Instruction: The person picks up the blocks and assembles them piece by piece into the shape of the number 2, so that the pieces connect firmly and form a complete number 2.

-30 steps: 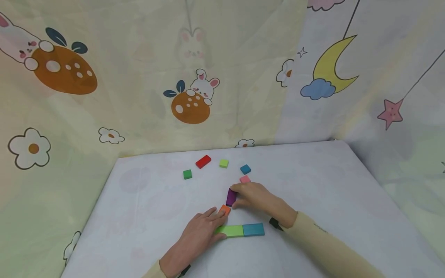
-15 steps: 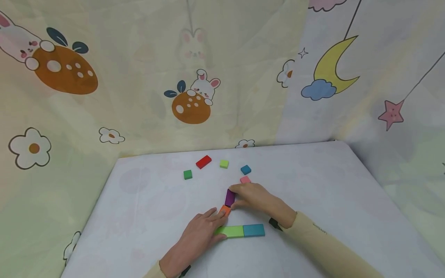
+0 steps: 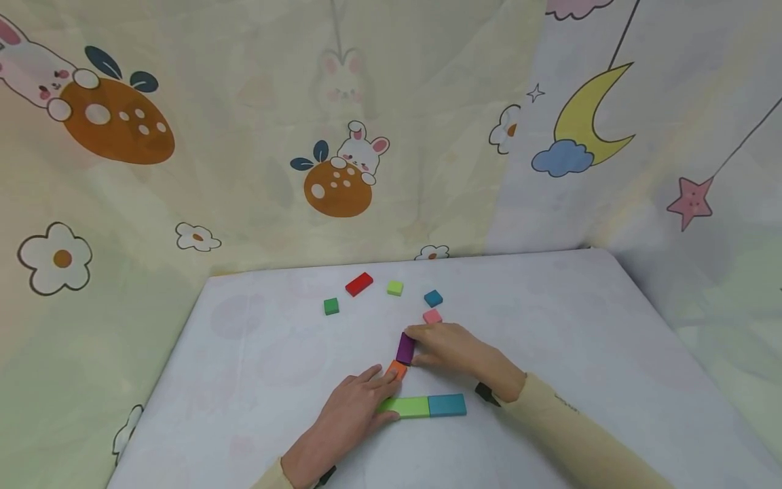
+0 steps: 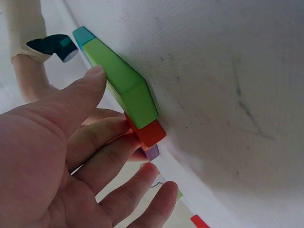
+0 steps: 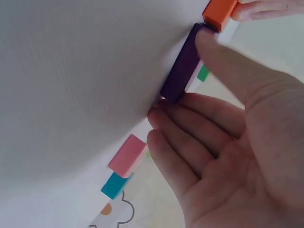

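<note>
"Where's the purple block [image 3: 406, 348] now?"

"On the white tabletop [image 3: 256, 407], end to end with the orange block [image 3: 396, 369] – touching, or so nearly that I can't split them."

"And the hands?"

"The right hand [image 3: 455, 346] pinches the purple block lengthwise, thumb at the orange end, fingertips at the other. The left hand [image 3: 347, 411] lies spread and fairly straight, its fingers against the orange block and its thumb at the long lime block [image 3: 411, 407], which butts against the long blue block [image 3: 447, 405]."

"So which step is this?"

"Lining up purple with orange, I'd judge, while the left hand steadies the row."

"What does the next move call for?"

"Probably a small nudge to square that joint, then a clean release that doesn't knock orange askew."

"Any brand or writing?"

"None that I can see on the blocks. The right sleeve [image 3: 586, 424] carries a small dark line of lettering – too tiny to read."
</note>
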### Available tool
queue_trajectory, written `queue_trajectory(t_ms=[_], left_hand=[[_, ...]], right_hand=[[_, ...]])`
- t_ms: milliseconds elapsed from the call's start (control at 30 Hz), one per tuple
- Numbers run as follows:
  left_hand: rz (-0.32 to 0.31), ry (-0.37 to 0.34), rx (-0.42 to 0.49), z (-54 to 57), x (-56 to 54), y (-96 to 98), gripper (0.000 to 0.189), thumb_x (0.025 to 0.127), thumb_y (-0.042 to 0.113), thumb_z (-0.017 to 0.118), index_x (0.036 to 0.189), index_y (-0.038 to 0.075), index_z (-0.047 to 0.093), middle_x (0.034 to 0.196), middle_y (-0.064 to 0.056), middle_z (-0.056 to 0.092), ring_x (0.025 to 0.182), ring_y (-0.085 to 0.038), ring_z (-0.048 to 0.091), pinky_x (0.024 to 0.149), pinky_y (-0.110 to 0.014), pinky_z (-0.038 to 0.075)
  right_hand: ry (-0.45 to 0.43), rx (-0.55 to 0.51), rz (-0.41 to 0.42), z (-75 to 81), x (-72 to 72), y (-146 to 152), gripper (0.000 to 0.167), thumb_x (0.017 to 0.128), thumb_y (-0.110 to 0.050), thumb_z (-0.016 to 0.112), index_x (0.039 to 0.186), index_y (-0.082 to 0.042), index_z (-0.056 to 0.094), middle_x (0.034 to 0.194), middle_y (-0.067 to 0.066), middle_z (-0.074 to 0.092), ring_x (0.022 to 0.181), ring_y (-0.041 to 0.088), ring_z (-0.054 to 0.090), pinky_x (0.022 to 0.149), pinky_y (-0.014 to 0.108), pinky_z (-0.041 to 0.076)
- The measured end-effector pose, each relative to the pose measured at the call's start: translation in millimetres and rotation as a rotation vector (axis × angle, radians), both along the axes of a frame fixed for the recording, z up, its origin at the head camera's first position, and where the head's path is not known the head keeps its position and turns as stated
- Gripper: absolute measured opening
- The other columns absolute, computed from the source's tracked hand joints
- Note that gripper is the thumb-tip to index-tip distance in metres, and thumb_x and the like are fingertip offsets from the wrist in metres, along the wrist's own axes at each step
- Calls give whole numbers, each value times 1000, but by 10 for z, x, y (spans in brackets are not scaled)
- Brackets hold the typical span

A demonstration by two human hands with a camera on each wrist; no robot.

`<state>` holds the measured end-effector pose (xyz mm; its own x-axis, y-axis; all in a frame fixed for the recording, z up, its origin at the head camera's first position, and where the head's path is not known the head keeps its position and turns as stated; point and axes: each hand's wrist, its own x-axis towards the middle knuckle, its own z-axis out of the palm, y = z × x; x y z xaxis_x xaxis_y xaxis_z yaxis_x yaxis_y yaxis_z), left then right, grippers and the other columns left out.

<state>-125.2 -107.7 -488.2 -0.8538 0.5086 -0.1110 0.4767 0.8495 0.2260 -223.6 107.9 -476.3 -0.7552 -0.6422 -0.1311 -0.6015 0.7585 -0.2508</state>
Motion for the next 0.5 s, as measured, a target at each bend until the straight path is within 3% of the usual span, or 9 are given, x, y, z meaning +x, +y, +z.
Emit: queue_trajectory(t_ms=[500], left_hand=[[-3,4,6,9,2,-9,57,89,50,71,139,26,62,144,6,60,139,-27,51,101,-50,52]], right_hand=[[18,-8,-29,-15,24,-4,62,88,-41,76,140,-11,60,140,3,64,129,19,61,102,38,54]])
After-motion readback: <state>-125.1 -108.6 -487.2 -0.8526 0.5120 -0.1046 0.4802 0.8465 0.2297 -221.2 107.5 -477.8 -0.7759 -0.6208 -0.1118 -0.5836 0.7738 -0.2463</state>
